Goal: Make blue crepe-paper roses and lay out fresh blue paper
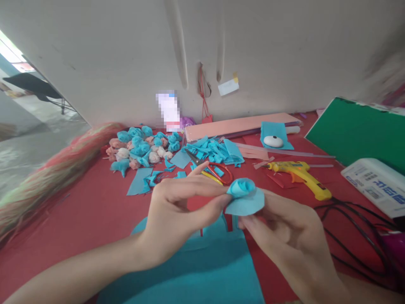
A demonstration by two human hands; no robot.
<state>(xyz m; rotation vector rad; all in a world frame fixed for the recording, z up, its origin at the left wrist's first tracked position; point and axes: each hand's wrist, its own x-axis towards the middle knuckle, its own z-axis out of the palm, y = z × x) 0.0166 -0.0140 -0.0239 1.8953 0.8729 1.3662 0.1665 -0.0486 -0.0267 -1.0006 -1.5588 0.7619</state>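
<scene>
Between my two hands is a blue paper flower [243, 192], its centre rolled in a spiral with one wide petal standing out below it. My left hand [186, 207] pinches the flower's left side between thumb and fingers. From the right, my right hand [287, 232] grips it low down, its fingers partly hidden behind the petal. Under both hands lies a large blue paper sheet [202, 270] with cuts along its far edge. Just beyond the left hand rest red-handled scissors [218, 172], partly covered by that hand.
Finished paper flowers [139, 145] in blue, pink and white are heaped at the back left, beside blue paper scraps [210, 150]. A yellow glue gun [299, 173] lies at right, near a black cable [354, 228], a white box [376, 185] and a green board [360, 131].
</scene>
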